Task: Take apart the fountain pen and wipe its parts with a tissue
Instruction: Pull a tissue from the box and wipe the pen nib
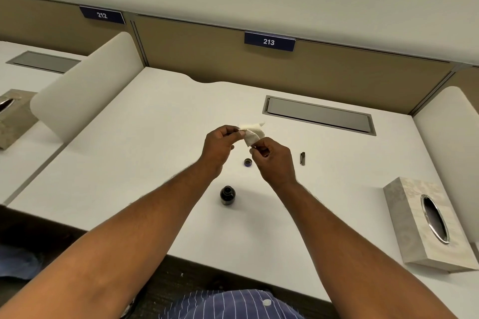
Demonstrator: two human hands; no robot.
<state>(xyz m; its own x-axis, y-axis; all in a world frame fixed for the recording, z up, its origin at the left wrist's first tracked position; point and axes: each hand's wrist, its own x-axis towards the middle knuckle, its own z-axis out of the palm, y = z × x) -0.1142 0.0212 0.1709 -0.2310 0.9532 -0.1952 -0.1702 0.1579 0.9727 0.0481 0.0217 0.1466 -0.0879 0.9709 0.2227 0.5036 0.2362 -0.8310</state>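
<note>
Both my hands are raised over the middle of the white desk. My left hand pinches the upper end of a white tissue. My right hand grips the tissue's lower end, where a small pen part seems wrapped inside; the part itself is hidden. A dark pen cap with a clip lies on the desk to the right of my right hand. An open dark ink bottle stands nearer to me, and its small round lid lies just below my hands.
A stone-patterned tissue box sits at the desk's right front. A grey cable hatch is set into the desk at the back. White side dividers flank the desk, and another tissue box stands on the neighbouring desk at left.
</note>
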